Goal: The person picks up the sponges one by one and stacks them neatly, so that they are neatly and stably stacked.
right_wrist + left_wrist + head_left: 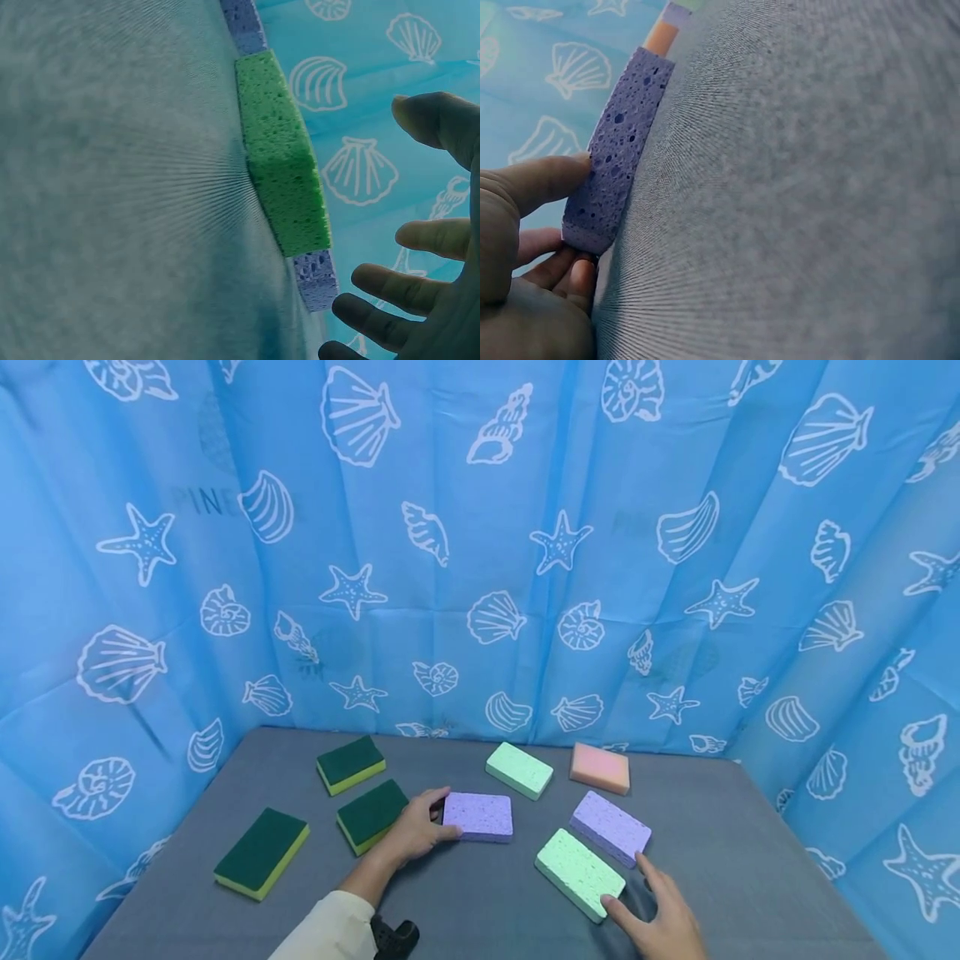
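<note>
My left hand (422,827) holds the left end of a purple sponge (477,817) lying flat at mid-table. In the left wrist view, the thumb touches the sponge's near side and the other fingers curl at its end. My right hand (660,914) is spread, fingers apart, beside a light green sponge (579,872) and a second purple sponge (611,827). The right wrist view has a gap between the fingers and the green sponge (281,157). That green sponge lies in front of the second purple one, both angled.
Dark green and yellow scouring sponges (261,852) lie at the left, one partly behind my left hand. Toward the back are another light green sponge (519,770) and a peach sponge (600,767). A blue shell-print curtain (480,552) hangs around the grey table (465,910).
</note>
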### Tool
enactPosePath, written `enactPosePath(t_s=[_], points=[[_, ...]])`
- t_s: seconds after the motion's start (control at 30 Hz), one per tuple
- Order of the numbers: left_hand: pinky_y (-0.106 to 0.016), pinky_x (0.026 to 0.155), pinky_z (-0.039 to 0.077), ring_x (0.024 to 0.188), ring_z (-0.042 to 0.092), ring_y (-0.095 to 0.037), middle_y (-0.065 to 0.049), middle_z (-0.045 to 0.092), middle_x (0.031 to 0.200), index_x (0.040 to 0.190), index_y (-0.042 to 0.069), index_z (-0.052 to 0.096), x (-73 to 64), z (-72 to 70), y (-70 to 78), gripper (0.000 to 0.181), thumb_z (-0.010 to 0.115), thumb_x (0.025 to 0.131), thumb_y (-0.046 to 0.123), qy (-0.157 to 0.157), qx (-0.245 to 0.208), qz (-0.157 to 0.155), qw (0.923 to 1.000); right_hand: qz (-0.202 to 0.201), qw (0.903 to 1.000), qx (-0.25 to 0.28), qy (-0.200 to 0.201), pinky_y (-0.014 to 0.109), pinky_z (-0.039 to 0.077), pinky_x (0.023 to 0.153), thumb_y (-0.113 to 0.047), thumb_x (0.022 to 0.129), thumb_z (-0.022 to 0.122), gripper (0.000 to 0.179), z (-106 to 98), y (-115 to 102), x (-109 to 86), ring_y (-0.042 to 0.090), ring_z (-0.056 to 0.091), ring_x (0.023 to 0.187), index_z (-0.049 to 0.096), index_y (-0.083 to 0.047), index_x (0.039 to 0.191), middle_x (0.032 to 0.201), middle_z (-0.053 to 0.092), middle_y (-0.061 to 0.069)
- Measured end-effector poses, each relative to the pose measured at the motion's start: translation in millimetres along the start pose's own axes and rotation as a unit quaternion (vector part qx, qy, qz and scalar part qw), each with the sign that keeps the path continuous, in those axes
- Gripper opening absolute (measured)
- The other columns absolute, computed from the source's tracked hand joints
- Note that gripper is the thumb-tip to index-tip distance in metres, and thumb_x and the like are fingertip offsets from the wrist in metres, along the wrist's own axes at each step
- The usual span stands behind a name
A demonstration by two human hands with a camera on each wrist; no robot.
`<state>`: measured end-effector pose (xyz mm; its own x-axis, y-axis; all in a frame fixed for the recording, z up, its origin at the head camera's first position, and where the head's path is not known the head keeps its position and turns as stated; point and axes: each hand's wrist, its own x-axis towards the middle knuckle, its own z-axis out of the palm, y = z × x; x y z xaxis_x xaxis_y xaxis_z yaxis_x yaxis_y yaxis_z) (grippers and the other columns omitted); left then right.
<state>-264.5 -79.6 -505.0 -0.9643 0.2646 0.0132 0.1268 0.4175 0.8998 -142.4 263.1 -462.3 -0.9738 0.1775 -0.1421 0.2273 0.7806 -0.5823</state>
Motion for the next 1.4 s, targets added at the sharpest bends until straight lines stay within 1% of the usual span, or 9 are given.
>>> enactPosePath(t_s=[0.27,0.47,0.57,0.8,1.0,1.1,1.2,1.27,1.4], points=[[-0.051,0.099,0.039,0.125,0.044,-0.041,-0.025,0.039,0.143,0.143,-0.003,0.043,0.4,0.3,-0.6,0.071,0.077,0.083,0.012,0.0,-0.004,-0.001,1.0,-0.035,0.9989,-0.03,-0.008,0.063,0.039,0.089,-0.056,0.077,0.074,0.105,11.4,7.7,6.9,0.055,0.042,0.118,0.032,0.014,0.142,0.132,0.04,0.04],[-0.052,0.099,0.039,0.124,0.045,-0.042,-0.025,0.04,0.143,0.143,-0.002,0.043,-1.4,0.5,-2.7,0.071,0.078,0.083,0.013,0.011,0.003,0.005,0.9999,-0.035,0.9982,-0.038,-0.03,0.065,0.038,0.087,-0.053,0.075,0.077,0.105,15.1,10.8,11.0,0.058,0.04,0.116,0.031,0.014,0.143,0.129,0.041,0.041],[-0.052,0.098,0.039,0.124,0.045,-0.042,-0.024,0.04,0.143,0.143,-0.002,0.043,-1.5,0.4,-3.4,0.071,0.078,0.083,0.013,0.014,0.004,0.008,0.9999,-0.039,0.9979,-0.042,-0.029,0.065,0.038,0.087,-0.051,0.076,0.078,0.103,16.0,12.1,11.4,0.059,0.039,0.116,0.033,0.014,0.142,0.129,0.042,0.041],[-0.052,0.098,0.039,0.124,0.046,-0.042,-0.025,0.04,0.142,0.143,-0.002,0.043,-2.6,0.4,-2.5,0.07,0.077,0.084,0.013,0.009,0.008,0.014,0.9998,-0.052,0.9969,-0.052,-0.029,0.065,0.037,0.089,-0.047,0.075,0.08,0.1,17.0,13.0,9.7,0.059,0.039,0.116,0.036,0.014,0.14,0.128,0.044,0.039],[-0.052,0.098,0.04,0.123,0.046,-0.042,-0.025,0.04,0.143,0.143,-0.003,0.043,-4.3,0.1,-2.6,0.07,0.077,0.084,0.012,0.01,0.005,0.013,0.9999,-0.037,0.9971,-0.053,-0.039,0.062,0.038,0.09,-0.051,0.072,0.081,0.101,19.4,12.0,9.2,0.056,0.041,0.118,0.04,0.012,0.14,0.129,0.045,0.037],[-0.052,0.097,0.04,0.122,0.046,-0.043,-0.026,0.04,0.142,0.142,-0.003,0.043,-4.4,0.0,-3.5,0.07,0.077,0.083,0.012,0.011,0.006,0.014,0.9998,-0.035,0.9976,-0.052,-0.028,0.06,0.04,0.089,-0.05,0.07,0.082,0.098,21.3,11.6,8.0,0.053,0.044,0.116,0.044,0.009,0.138,0.128,0.048,0.035],[-0.052,0.097,0.04,0.122,0.047,-0.043,-0.026,0.04,0.141,0.142,-0.004,0.043,-3.5,0.1,-4.0,0.07,0.077,0.083,0.012,0.01,0.006,0.016,0.9998,-0.039,0.9983,-0.043,-0.009,0.058,0.042,0.089,-0.045,0.07,0.084,0.091,22.2,12.3,6.9,0.052,0.047,0.114,0.048,0.008,0.135,0.126,0.05,0.033],[-0.052,0.097,0.04,0.122,0.047,-0.043,-0.026,0.04,0.142,0.143,-0.004,0.043,-3.1,0.4,-3.6,0.07,0.077,0.083,0.012,0.009,0.004,0.016,0.9998,-0.045,0.9982,-0.038,0.007,0.057,0.042,0.089,-0.04,0.07,0.085,0.087,21.6,12.6,6.6,0.05,0.049,0.113,0.05,0.008,0.134,0.125,0.052,0.032],[-0.052,0.097,0.04,0.122,0.047,-0.043,-0.026,0.04,0.142,0.143,-0.003,0.043,-3.2,1.1,-2.8,0.07,0.076,0.084,0.012,0.007,0.005,0.012,0.9999,-0.037,0.9988,-0.005,0.032,0.052,0.047,0.086,-0.028,0.07,0.086,0.08,16.8,9.3,4.7,0.045,0.057,0.106,0.051,0.009,0.132,0.12,0.054,0.03]])
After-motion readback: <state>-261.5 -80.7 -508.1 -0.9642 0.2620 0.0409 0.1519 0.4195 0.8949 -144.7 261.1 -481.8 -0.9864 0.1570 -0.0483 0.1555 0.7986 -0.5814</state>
